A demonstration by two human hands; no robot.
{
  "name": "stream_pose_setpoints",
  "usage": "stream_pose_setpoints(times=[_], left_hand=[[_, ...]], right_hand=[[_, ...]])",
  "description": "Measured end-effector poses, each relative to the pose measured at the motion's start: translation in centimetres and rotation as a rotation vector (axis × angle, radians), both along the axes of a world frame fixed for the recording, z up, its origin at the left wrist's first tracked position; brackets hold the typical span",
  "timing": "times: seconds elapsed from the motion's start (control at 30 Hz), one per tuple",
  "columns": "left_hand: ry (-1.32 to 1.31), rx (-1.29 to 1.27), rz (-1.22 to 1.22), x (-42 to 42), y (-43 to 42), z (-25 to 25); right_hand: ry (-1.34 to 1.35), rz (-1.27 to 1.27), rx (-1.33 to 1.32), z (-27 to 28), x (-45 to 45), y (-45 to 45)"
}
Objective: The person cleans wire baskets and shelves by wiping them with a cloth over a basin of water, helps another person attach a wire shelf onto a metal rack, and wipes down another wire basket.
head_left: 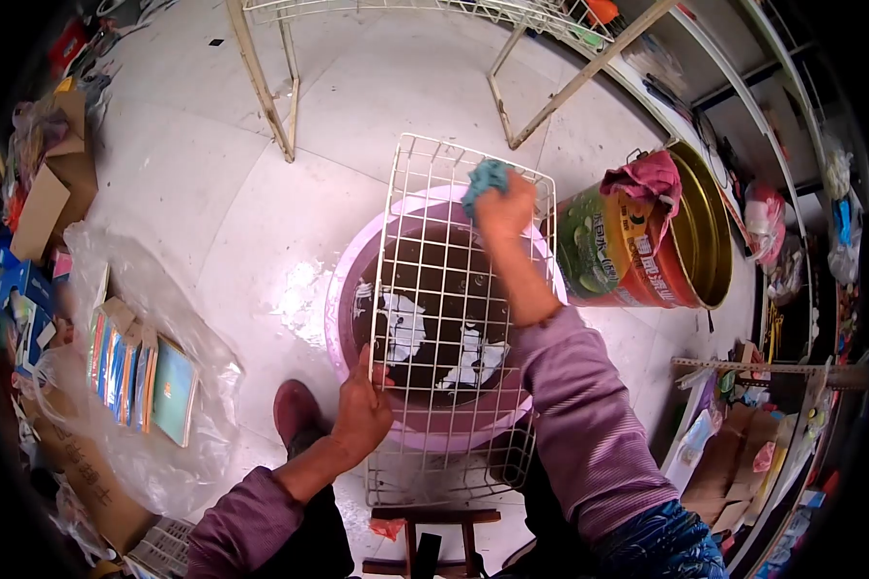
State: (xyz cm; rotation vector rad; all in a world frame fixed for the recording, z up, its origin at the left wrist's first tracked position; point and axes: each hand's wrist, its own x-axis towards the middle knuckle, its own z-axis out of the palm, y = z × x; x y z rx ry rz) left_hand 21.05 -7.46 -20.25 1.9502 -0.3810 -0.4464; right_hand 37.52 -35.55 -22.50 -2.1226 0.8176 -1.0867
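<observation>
A white wire rack (434, 299) lies across a round pink basin (350, 253) of murky brown water. Pale scraps (405, 325) show in the water beneath its grid. My left hand (362, 415) is closed around the rack's left edge, near its lower half. At the upper right of the rack, my right hand (508, 207) presses a bunched teal cloth (488, 181) against the wires, its fingers closed on it.
A large metal bucket (637, 241) with a dark pink cloth (647, 181) over its rim stands right of the basin. Books in clear plastic (145, 372) lie left. A wire-topped stand (285, 116) is ahead, shelves (792, 193) at right, and a small stool (434, 517) below.
</observation>
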Motion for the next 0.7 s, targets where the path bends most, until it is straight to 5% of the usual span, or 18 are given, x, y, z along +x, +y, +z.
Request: stream_pose_setpoints(times=[0.07, 0.1, 0.13, 0.2, 0.27, 0.33, 0.4, 0.5, 0.57, 0.6, 0.7], left_hand=[[0.056, -0.006, 0.025, 0.2, -0.1, 0.7], [0.054, -0.006, 0.024, 0.1, -0.1, 0.7], [0.076, -0.014, 0.036, 0.1, -0.2, 0.5], [0.102, -0.024, 0.046, 0.0, -0.3, 0.2], [0.106, -0.038, 0.051, 0.0, -0.1, 0.0], [0.126, -0.037, 0.047, 0.2, -0.1, 0.3], [0.147, -0.035, 0.038, 0.1, -0.1, 0.2], [0.102, -0.021, 0.046, -0.2, -0.1, -0.4], [0.111, -0.007, 0.042, -0.2, -0.1, -0.2], [0.107, -0.006, 0.041, -0.1, -0.2, -0.4], [0.103, -0.036, 0.038, -0.3, 0.0, -0.7]], right_hand=[[0.049, 0.276, -0.197, 0.8, 0.0, 2.6], [0.117, 0.453, 0.015, 1.6, -0.7, 4.0], [0.145, 0.665, -0.183, 2.5, -1.6, 4.4], [0.321, 1.113, 0.194, 3.3, -3.6, 4.9], [0.335, 1.102, 0.171, 5.6, -5.1, 4.8], [0.210, 0.843, 0.496, 9.0, -3.9, 3.7], [0.015, 0.698, 0.546, 10.9, -1.2, 0.6], [0.012, 0.528, 0.315, 11.6, 3.7, -2.6], [0.614, 0.342, -0.099, 10.5, 6.1, -2.2], [0.673, 0.429, -0.183, 9.1, 6.6, -1.5], [0.334, 0.890, 0.760, 14.4, 7.3, -0.6]])
